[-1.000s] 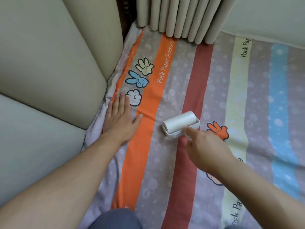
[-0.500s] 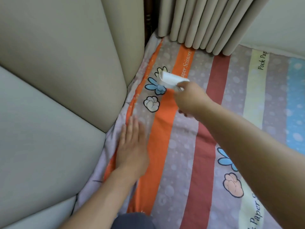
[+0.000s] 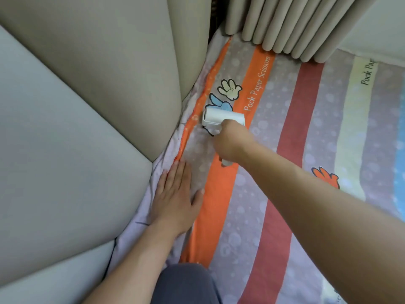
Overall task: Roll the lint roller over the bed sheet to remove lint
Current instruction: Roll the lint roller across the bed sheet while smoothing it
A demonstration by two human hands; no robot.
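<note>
Headboard: padded beige panels (image 3: 83, 119) rise along the left, pressed against the sheet's edge.
Curtain: beige folds (image 3: 291, 25) hang down onto the far end of the bed.
Knee: grey cloth (image 3: 184, 284) at the bottom edge.
Bed sheet: lilac (image 3: 258, 207) with orange, red, yellow and blue stripes, cartoon hands and "Pock Paper Scissors" lettering.
Lint roller: white drum (image 3: 222, 117) lying on the sheet near the headboard, over the blue cartoon hand; handle end shows below the fist.
Right hand: (image 3: 230, 142) fist wrapped round the roller's handle.
Left hand: (image 3: 176, 198) flat, fingers straight, pressing the sheet just beside the headboard.
</note>
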